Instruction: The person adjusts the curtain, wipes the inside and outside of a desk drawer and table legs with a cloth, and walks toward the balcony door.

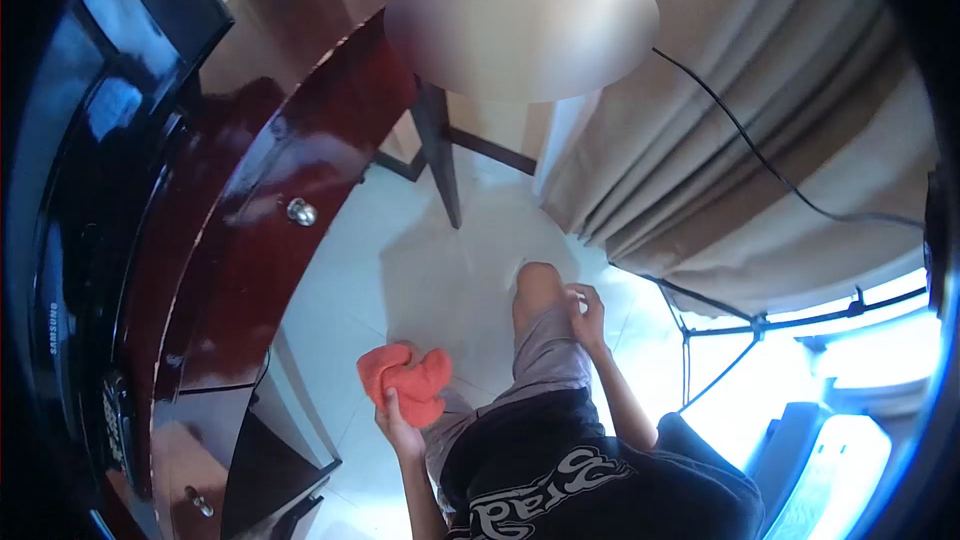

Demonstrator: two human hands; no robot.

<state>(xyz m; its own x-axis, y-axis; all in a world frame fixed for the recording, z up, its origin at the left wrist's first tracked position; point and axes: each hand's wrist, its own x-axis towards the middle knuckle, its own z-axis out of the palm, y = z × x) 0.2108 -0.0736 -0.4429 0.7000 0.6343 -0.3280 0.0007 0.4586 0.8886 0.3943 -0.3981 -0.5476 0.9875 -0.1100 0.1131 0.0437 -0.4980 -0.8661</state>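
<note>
An orange-red cloth (425,377), bunched and folded, is in my left hand (398,422), held in front of my left thigh. My left thumb presses on the cloth and the other fingers are mostly hidden behind it. My right hand (586,312) is beside my right knee (541,285), its fingers bent and partly apart, with nothing visible in them. To the left of the cloth stands a glossy dark red wooden cabinet (250,250) with a round metal knob (301,211).
A Samsung screen (60,240) and a remote control (118,420) are on the cabinet at the left. Beige curtains (700,140) hang at the right, with a black cable (745,130) across them. A dark metal frame (757,324) stands below. Dark furniture legs (436,155) rise ahead.
</note>
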